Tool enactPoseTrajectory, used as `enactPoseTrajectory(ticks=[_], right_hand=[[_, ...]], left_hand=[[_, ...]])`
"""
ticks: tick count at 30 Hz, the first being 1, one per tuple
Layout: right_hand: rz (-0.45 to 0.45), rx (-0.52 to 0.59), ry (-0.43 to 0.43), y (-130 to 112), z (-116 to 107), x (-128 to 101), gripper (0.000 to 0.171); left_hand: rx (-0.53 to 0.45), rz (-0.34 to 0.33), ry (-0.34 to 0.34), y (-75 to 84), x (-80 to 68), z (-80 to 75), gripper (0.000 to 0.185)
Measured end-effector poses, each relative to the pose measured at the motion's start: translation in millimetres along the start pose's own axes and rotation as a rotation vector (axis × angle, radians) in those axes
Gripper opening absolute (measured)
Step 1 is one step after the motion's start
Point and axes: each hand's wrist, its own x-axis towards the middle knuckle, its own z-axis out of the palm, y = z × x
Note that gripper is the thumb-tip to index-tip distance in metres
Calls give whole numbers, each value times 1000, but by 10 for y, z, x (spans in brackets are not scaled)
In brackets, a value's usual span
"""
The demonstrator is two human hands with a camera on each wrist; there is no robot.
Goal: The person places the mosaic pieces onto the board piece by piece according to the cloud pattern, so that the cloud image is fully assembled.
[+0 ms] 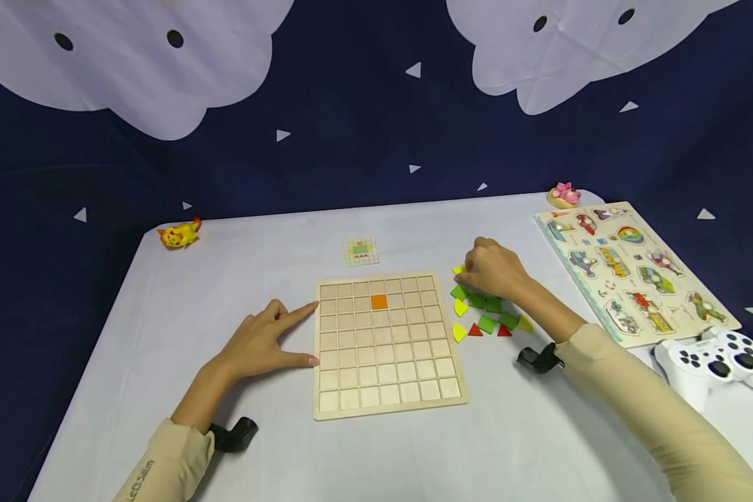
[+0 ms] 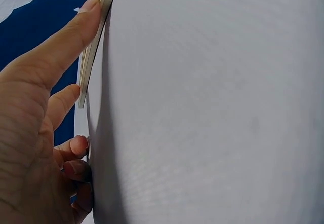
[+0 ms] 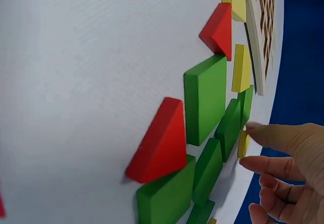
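A wooden grid board lies at the middle of the table, with one orange square in a cell of its second row. My left hand touches the board's left edge with thumb and index finger spread straight; its other fingers curl under. To the right of the board, my right hand is at the far end of a group of loose pieces. Its thumb and index finger pinch a small yellow piece. Beside it lie green squares, red triangles and yellow quarter-rounds.
A small pattern card lies behind the board. A picture puzzle board and a white game controller occupy the right side. A yellow figurine stands at the back left, a pink one at the back right.
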Motion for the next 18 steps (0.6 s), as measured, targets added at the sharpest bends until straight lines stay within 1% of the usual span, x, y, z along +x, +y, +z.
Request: enactPoseTrajectory(ticks=[4,6,10,14,18], right_hand=[[-18,22,11,14,16,21,16],[-29,30,18,20,26,33,15],[-25,48,19,23,47,46,19],[-27,50,23,11,71,56,29],[-33,39,35,2,98,73,30]], left_hand=[[5,6,1,-7,2,10,98],[6,8,3,-7,2,11,98],[2,8,4,-4,-4,8,97],[5,11,10,-3,-11,6,97],[7,13,13,-3,-5,0,97]])
